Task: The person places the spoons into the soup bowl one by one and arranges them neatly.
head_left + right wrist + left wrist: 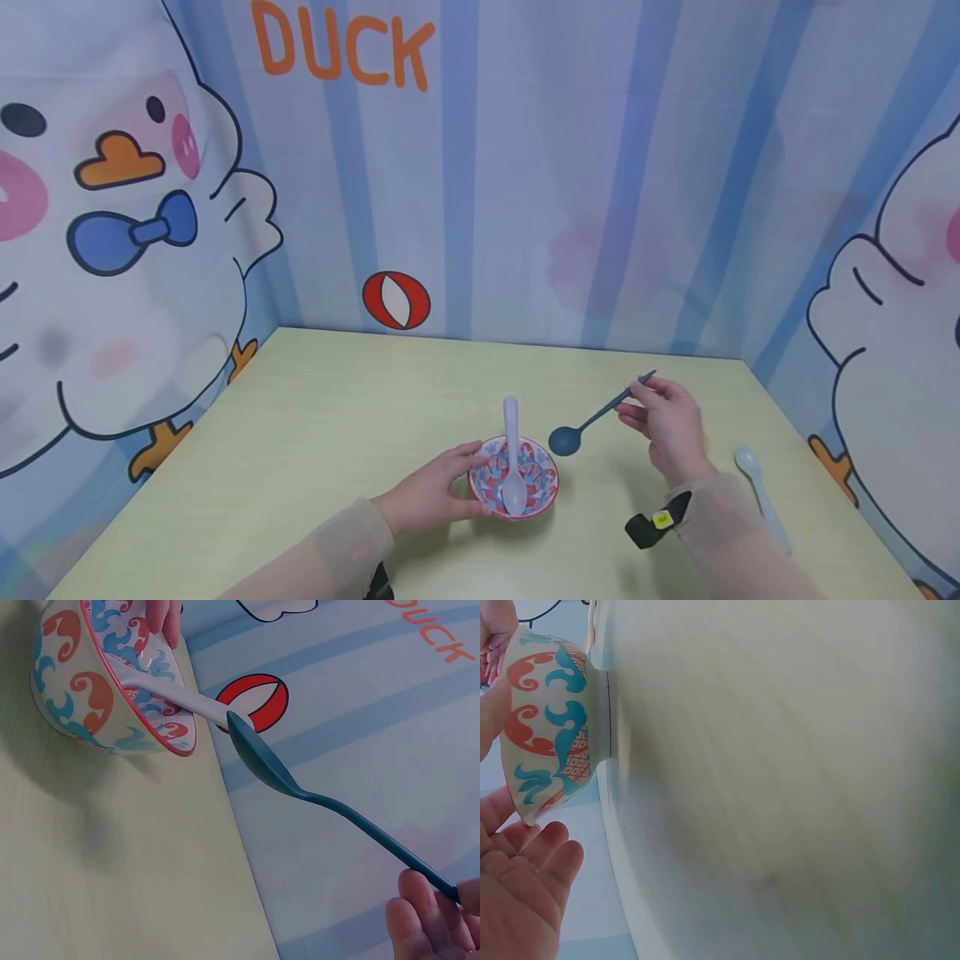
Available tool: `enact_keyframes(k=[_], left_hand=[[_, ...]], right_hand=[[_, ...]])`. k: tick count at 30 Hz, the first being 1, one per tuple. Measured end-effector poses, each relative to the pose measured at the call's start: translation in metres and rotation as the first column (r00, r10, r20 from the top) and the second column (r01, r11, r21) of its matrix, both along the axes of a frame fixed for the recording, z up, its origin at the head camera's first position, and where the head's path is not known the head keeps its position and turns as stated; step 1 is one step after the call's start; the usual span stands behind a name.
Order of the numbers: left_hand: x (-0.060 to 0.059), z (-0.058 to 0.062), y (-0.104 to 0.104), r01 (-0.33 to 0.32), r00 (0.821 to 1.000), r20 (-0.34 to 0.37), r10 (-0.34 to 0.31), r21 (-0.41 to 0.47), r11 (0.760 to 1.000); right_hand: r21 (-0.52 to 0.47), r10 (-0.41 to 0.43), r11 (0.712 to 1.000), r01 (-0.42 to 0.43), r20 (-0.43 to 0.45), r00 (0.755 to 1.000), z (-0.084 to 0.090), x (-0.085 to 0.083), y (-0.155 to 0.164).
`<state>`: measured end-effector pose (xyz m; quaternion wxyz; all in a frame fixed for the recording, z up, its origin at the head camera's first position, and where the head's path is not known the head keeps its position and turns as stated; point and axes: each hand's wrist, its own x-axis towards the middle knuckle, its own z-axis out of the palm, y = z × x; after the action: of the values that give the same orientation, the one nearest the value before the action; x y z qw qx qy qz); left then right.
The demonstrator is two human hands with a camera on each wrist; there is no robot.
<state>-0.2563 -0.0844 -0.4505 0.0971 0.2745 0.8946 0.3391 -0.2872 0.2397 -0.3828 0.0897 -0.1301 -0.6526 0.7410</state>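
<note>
A pale yellow-green table spreads under both hands, walled in by a blue-striped backdrop printed with cartoon ducks and the orange word DUCK. The patterned bowl, red-rimmed with orange and teal scrolls, stands on the table against the fingertips of the left hand, whose fingers lie fairly straight along its near-left side, touching rather than clasping it. A white spoon rests inside it, handle leaning out over the far rim. Just right of the bowl, the right hand pinches the tip of the handle of a dark teal spoon, whose round head hangs low beside the bowl's rim, close to the white handle. Beyond the right wrist, a second white spoon lies flat on the table, well apart.
</note>
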Motion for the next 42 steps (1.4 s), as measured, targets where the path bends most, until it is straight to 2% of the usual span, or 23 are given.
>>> enact_keyframes(k=[12,24,42], left_hand=[[-0.001,-0.002,0.000,0.001,1.000,-0.017,-0.001,-0.005,1.000],[-0.001,-0.002,0.000,-0.004,1.000,0.004,0.004,0.002,1.000],[-0.001,-0.002,0.000,-0.009,1.000,0.007,0.009,0.003,1.000]], right_hand=[[0.052,0.110,0.992,-0.111,0.036,0.993,-0.003,-0.006,-0.019],[0.095,0.204,0.974,-0.207,0.042,0.978,-0.014,-0.011,-0.033],[0.147,0.270,0.950,-0.277,0.064,0.961,-0.028,-0.015,-0.046]])
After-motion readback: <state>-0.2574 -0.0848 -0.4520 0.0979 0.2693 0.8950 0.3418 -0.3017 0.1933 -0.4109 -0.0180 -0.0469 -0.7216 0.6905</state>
